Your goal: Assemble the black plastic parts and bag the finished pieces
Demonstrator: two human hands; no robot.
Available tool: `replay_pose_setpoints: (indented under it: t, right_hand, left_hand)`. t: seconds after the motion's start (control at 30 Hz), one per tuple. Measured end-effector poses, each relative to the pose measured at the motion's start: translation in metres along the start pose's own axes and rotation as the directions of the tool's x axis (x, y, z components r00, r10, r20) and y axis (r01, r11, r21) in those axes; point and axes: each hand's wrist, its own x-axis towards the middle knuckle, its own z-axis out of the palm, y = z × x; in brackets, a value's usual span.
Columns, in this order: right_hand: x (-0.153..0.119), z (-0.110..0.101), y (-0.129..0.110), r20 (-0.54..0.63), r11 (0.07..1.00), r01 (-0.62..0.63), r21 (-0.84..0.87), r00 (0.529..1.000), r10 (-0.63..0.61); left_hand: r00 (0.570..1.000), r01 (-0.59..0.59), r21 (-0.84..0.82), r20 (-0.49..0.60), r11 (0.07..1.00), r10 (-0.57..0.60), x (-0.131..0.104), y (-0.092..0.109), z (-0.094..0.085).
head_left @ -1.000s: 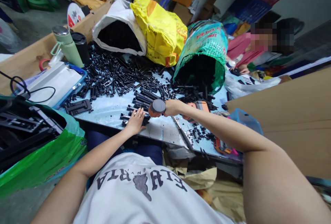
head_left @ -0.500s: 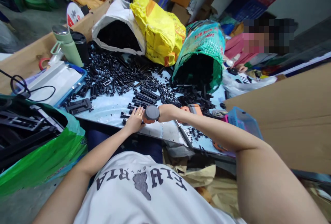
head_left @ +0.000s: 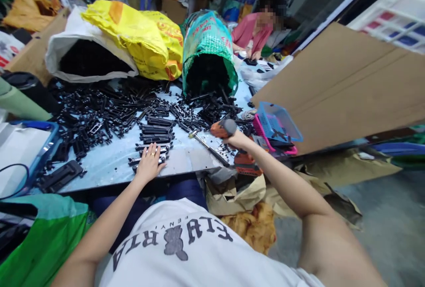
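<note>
A pale blue table (head_left: 111, 158) crosses the middle of the frame. At right, a sheet of cardboard (head_left: 332, 83) leans over its end. Bottom centre is the wearer's white shirt (head_left: 189, 247). Along the table's far side, left to right, sit a white bag (head_left: 53, 61), a yellow bag (head_left: 133, 35) and a teal bag (head_left: 209, 39); the white and teal mouths gape towards the wearer. Upper right, another person in pink (head_left: 254, 35) bends over the table's far end. A heap (head_left: 99, 105) of small black parts spreads across the left half of the table.

Just left of centre, near the front edge, lies a row of black bars (head_left: 156, 130), stacked one behind another, their long axes running roughly left to right.

The left hand (head_left: 149, 163) rests flat on the nearest bars, fingers stretched forward, not closed around them. The right hand (head_left: 237, 141), right of centre, is wrapped around an orange-and-grey drill (head_left: 222, 128); blur hides where its bit points. The drill is apart from the row, to its right, roughly off the bars' right-hand ends. The left hand is the nearer one, touching the bars. Between row and drill lies a slanting rod (head_left: 212, 149).
</note>
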Motion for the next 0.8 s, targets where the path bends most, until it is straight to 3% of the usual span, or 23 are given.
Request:
replay_pose_setpoints:
  t: [0.07, 0.17, 0.37, 0.43, 0.5, 0.6, 0.63, 0.7, 0.73, 0.8]
  right_hand:
    - [0.015, -0.018, 0.032, -0.137, 0.98, -0.144, 0.137, 0.977, 0.163]
    - [0.038, -0.032, 0.06, -0.187, 0.907, -0.291, 0.304, 0.915, 0.357]
    - [0.07, -0.029, 0.065, -0.101, 0.874, -0.36, 0.326, 0.906, 0.411]
    - [0.069, -0.033, 0.065, -0.093, 0.897, -0.351, 0.269, 0.917, 0.387]
    - [0.062, -0.04, 0.062, -0.152, 0.928, -0.36, 0.098, 0.916, 0.371]
    - [0.053, -0.044, 0.04, -0.449, 0.882, -0.419, -0.216, 0.845, 0.291]
    - [0.054, -0.039, 0.024, -0.53, 0.89, -0.368, -0.268, 0.828, 0.182]
    - [0.063, -0.015, -0.019, -0.517, 0.932, -0.068, -0.356, 0.845, -0.136]
    - [0.071, 0.003, -0.046, -0.424, 0.91, 0.136, -0.392, 0.851, -0.31]
    - [0.088, 0.045, -0.101, -0.163, 0.777, 0.468, -0.421, 0.804, -0.572]
  left_hand:
    - [1.0, 0.01, 0.002, -0.002, 1.0, -0.01, 0.0, 0.001, 0.001]
    - [1.0, 0.019, 0.023, -0.01, 1.0, -0.019, 0.002, 0.002, 0.004]
    - [1.0, 0.02, 0.041, -0.02, 0.999, -0.019, 0.003, 0.006, 0.0]
    - [0.999, 0.025, 0.015, -0.039, 1.0, -0.024, -0.006, 0.004, -0.009]
    - [0.994, 0.07, -0.01, -0.085, 0.997, -0.071, -0.023, -0.002, -0.021]
    - [0.927, 0.344, -0.025, -0.152, 0.939, -0.344, -0.057, -0.015, -0.032]
    - [0.888, 0.437, -0.033, -0.143, 0.899, -0.437, -0.066, -0.018, -0.034]
    - [0.839, 0.537, -0.078, -0.054, 0.84, -0.541, -0.077, -0.02, -0.036]
    - [0.835, 0.547, -0.116, 0.009, 0.829, -0.55, -0.078, -0.019, -0.037]
    - [0.825, 0.565, -0.203, 0.107, 0.8, -0.556, -0.073, -0.017, -0.041]
